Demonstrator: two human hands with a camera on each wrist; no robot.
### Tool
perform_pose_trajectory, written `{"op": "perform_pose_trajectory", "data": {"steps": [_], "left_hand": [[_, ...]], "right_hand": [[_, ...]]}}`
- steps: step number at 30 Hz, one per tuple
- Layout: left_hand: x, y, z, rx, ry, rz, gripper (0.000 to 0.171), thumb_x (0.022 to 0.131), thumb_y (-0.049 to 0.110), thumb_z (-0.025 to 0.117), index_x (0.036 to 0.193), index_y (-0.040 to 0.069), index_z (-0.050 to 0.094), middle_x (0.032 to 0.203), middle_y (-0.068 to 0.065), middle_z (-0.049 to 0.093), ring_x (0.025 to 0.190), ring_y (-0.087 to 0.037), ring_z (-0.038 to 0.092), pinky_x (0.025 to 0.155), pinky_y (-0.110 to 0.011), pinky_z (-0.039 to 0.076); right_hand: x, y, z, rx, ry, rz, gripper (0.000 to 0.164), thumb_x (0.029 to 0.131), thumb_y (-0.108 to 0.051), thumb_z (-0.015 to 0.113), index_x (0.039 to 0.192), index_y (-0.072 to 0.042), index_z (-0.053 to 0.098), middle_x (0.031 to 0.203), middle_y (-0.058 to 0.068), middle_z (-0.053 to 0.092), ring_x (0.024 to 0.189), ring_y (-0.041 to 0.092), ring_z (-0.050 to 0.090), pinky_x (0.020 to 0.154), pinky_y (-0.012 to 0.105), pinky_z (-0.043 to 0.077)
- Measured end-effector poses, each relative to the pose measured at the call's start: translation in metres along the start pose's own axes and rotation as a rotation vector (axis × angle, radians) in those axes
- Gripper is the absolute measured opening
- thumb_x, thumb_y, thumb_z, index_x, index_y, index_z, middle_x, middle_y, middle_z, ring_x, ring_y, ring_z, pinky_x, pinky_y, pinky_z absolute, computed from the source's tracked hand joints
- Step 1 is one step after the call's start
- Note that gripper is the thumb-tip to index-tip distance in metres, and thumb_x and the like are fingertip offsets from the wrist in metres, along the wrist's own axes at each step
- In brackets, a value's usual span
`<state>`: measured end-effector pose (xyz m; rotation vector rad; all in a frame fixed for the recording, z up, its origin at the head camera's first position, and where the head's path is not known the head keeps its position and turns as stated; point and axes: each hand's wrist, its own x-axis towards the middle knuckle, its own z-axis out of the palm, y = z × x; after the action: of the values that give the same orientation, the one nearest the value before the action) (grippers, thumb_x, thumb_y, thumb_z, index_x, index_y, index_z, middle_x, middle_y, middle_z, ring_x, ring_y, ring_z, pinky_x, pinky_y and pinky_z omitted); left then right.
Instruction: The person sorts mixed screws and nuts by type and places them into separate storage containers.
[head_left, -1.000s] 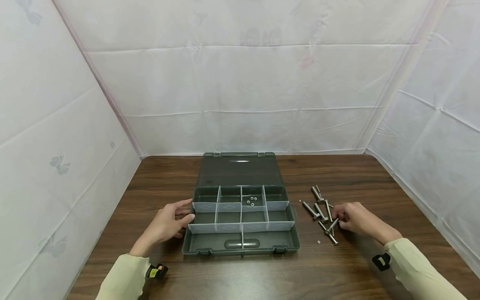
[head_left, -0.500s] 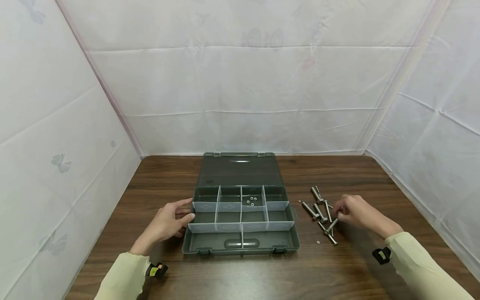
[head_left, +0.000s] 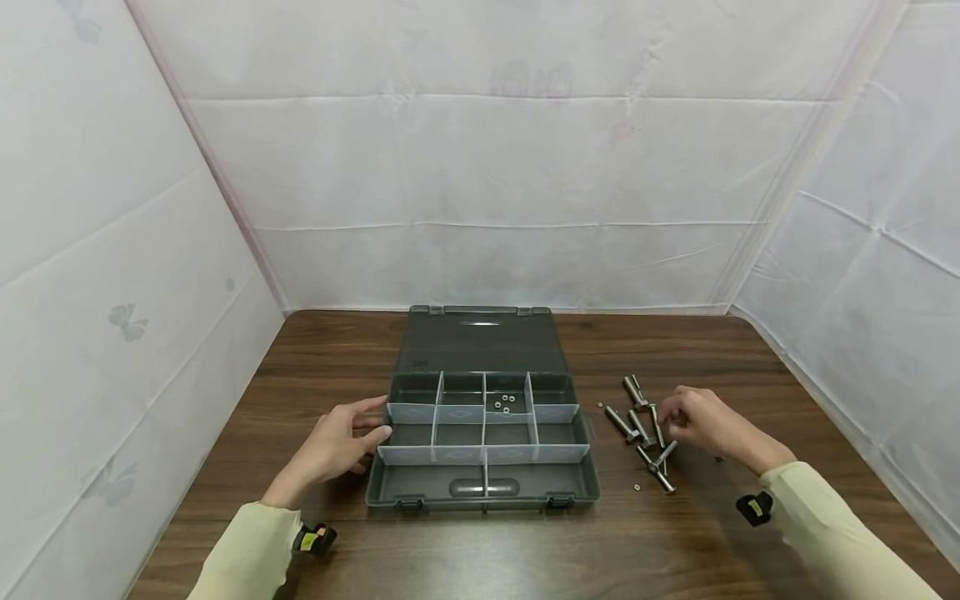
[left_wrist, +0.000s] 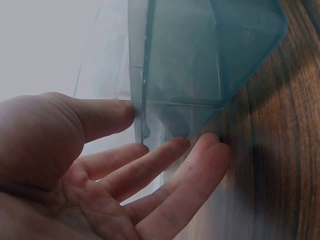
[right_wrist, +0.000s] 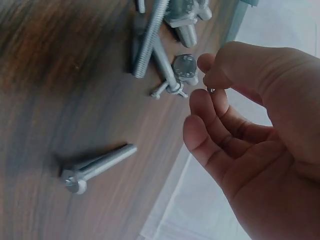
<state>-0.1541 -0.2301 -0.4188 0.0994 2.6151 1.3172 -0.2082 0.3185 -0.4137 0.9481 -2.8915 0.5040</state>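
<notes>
A dark translucent organizer box (head_left: 427,482) lies with its lid raised on the wooden table. My left hand (head_left: 335,443) holds its left side, thumb at the rim and fingertips along the outer wall, as the left wrist view shows. Several small nuts (head_left: 506,398) lie in one back-row compartment. To the right of the box is a loose heap of metal bolts (head_left: 636,425). My right hand (head_left: 701,422) is just above the heap's right side, and its thumb and index finger pinch a tiny metal nut (right_wrist: 212,90), mostly hidden by the fingertips.
One loose nut (head_left: 637,487) lies in front of the heap, and another small nut (head_left: 600,405) lies to its left. In the right wrist view, a single bolt (right_wrist: 100,167) lies apart from the others. White sheeting (head_left: 480,192) encloses the table's back and sides.
My right hand has risen slightly from the table beside the bolts and shifted a little left, with its fingertips kept together. The left hand and the box have stayed in place.
</notes>
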Motion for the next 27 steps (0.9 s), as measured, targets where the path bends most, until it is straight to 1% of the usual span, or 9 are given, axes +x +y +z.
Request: {"op": "perform_pose_trajectory", "data": {"steps": [5, 10, 13, 16, 18, 23, 27], "left_hand": [[0.0, 0.001, 0.0, -0.005, 0.002, -0.006, 0.06, 0.102, 0.015, 0.067, 0.156, 0.004, 0.043, 0.136, -0.026, 0.062, 0.086, -0.022, 0.073, 0.059, -0.037, 0.061], [0.0, 0.0, 0.001, -0.009, 0.004, -0.006, 0.06, 0.101, 0.015, 0.067, 0.155, 0.004, 0.043, 0.136, -0.026, 0.062, 0.089, -0.023, 0.073, 0.06, -0.037, 0.061], [-0.001, 0.0, 0.001, -0.011, 0.005, -0.003, 0.06, 0.102, 0.015, 0.067, 0.155, 0.004, 0.043, 0.136, -0.026, 0.062, 0.089, -0.023, 0.073, 0.06, -0.037, 0.061], [-0.001, 0.0, 0.0, -0.009, 0.005, 0.001, 0.06, 0.102, 0.015, 0.067, 0.155, 0.004, 0.043, 0.136, -0.026, 0.062, 0.088, -0.023, 0.073, 0.06, -0.036, 0.061], [-0.001, -0.001, 0.0, -0.008, 0.006, 0.003, 0.06, 0.102, 0.015, 0.067, 0.155, 0.004, 0.043, 0.136, -0.026, 0.062, 0.089, -0.023, 0.073, 0.059, -0.036, 0.061], [-0.001, 0.0, 0.0, -0.01, 0.006, -0.003, 0.06, 0.102, 0.015, 0.067, 0.156, 0.004, 0.043, 0.137, -0.026, 0.062, 0.09, -0.023, 0.073, 0.059, -0.036, 0.061], [-0.001, 0.001, 0.001, -0.01, 0.005, -0.013, 0.06, 0.102, 0.015, 0.067, 0.156, 0.005, 0.044, 0.137, -0.026, 0.062, 0.089, -0.022, 0.073, 0.06, -0.036, 0.061]], "right_hand": [[-0.001, 0.002, 0.007, 0.009, 0.008, -0.022, 0.026, 0.073, 0.009, 0.068, 0.083, -0.013, 0.075, 0.08, -0.007, 0.056, 0.067, 0.001, 0.045, 0.055, 0.023, 0.042], [0.001, -0.001, 0.01, 0.033, -0.01, -0.018, 0.031, 0.073, 0.013, 0.064, 0.085, -0.014, 0.076, 0.084, -0.005, 0.057, 0.067, 0.002, 0.046, 0.055, 0.022, 0.043], [0.003, -0.003, 0.011, 0.042, -0.031, -0.011, 0.033, 0.075, 0.014, 0.061, 0.086, -0.013, 0.076, 0.084, -0.005, 0.055, 0.065, 0.002, 0.043, 0.054, 0.022, 0.04], [0.006, -0.006, 0.01, 0.039, -0.033, -0.013, 0.033, 0.076, 0.015, 0.06, 0.086, -0.012, 0.076, 0.082, -0.003, 0.053, 0.063, 0.001, 0.04, 0.053, 0.021, 0.039], [0.009, -0.008, 0.008, 0.04, -0.033, -0.019, 0.031, 0.078, 0.014, 0.061, 0.087, -0.011, 0.076, 0.082, -0.001, 0.054, 0.063, 0.002, 0.04, 0.052, 0.022, 0.039], [0.017, -0.015, 0.003, 0.047, -0.037, -0.039, 0.024, 0.083, 0.008, 0.064, 0.091, -0.009, 0.078, 0.086, 0.004, 0.058, 0.065, 0.001, 0.045, 0.054, 0.023, 0.043], [0.023, -0.02, 0.003, 0.054, -0.038, -0.057, 0.022, 0.087, 0.008, 0.065, 0.094, -0.008, 0.079, 0.088, 0.0, 0.061, 0.067, 0.0, 0.048, 0.055, 0.023, 0.045]]}}
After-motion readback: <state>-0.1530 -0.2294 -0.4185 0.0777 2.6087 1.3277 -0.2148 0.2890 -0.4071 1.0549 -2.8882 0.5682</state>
